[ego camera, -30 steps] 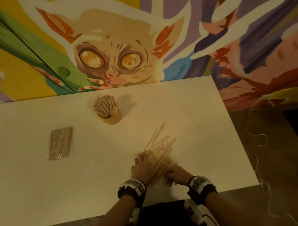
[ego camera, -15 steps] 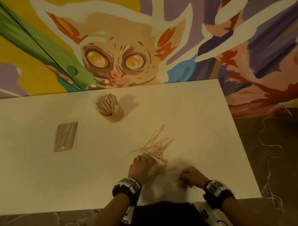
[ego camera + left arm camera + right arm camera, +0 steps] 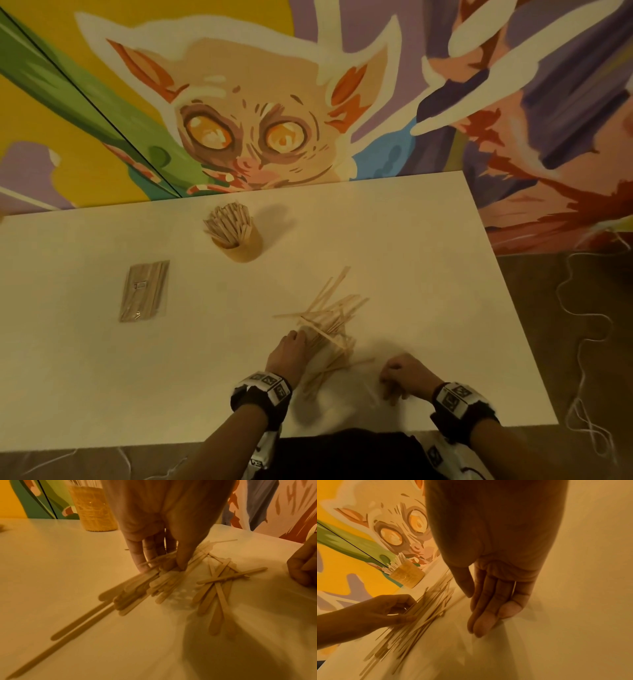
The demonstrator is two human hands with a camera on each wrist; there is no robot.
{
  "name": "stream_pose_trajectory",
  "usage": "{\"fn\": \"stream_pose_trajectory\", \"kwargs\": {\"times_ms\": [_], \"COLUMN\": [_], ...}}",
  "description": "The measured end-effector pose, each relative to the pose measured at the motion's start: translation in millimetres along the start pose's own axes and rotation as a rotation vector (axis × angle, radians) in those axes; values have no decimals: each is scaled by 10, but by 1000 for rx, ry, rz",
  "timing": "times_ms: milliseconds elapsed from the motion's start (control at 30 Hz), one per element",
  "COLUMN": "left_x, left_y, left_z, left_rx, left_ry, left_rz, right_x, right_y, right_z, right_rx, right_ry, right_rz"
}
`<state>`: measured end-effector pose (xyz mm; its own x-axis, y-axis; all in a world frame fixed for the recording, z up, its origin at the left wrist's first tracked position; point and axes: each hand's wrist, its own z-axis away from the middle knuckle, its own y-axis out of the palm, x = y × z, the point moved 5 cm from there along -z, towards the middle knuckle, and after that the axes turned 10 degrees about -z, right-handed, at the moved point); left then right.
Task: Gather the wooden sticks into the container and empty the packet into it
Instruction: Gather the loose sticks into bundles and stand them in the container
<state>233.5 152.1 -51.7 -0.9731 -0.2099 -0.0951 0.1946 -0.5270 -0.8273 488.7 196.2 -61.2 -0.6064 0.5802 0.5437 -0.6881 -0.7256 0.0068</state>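
Loose wooden sticks [image 3: 330, 320] lie in a crossed pile on the white table [image 3: 411, 246]. My left hand [image 3: 301, 339] is at the pile's near left side. In the left wrist view its thumb and fingers [image 3: 137, 555] pinch a bundle of sticks [image 3: 142, 582] against the tabletop. My right hand [image 3: 390, 390] rests to the right of the pile with nothing in it, its fingers [image 3: 481, 623] nearly straight and touching the table. The round container [image 3: 239, 245], packed with upright sticks, stands at the back. A clear packet of sticks [image 3: 144, 291] lies flat at the left.
A painted mural wall [image 3: 257, 137] rises right behind the table's far edge. The table's right edge [image 3: 507, 284] drops to a dark floor with a thin pale cord [image 3: 582, 329]. The near edge runs just below my wrists.
My right hand has drawn away from the pile to the right, onto bare table. My left hand has stayed at the pile, closing on a bundle of sticks.
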Motion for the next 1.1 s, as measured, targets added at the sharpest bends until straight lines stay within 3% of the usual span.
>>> {"fn": "stream_pose_trajectory", "kwargs": {"times_ms": [367,733,967,1100], "left_x": [-136,229,170,68], "left_y": [-24,-176,-326,-392], "left_z": [-23,87,284,330], "left_rx": [12,76,153,199], "left_ry": [-5,-57,5,-11], "left_rz": [-155,-115,275,505], "right_x": [-10,281,575,734], "right_y": [15,-46,-90,40], "right_z": [0,32,-61,-27], "right_rx": [4,-10,-168,-84], "right_ry": [-1,-103,-171,-151], "right_rz": [32,-19,-207,-332]}}
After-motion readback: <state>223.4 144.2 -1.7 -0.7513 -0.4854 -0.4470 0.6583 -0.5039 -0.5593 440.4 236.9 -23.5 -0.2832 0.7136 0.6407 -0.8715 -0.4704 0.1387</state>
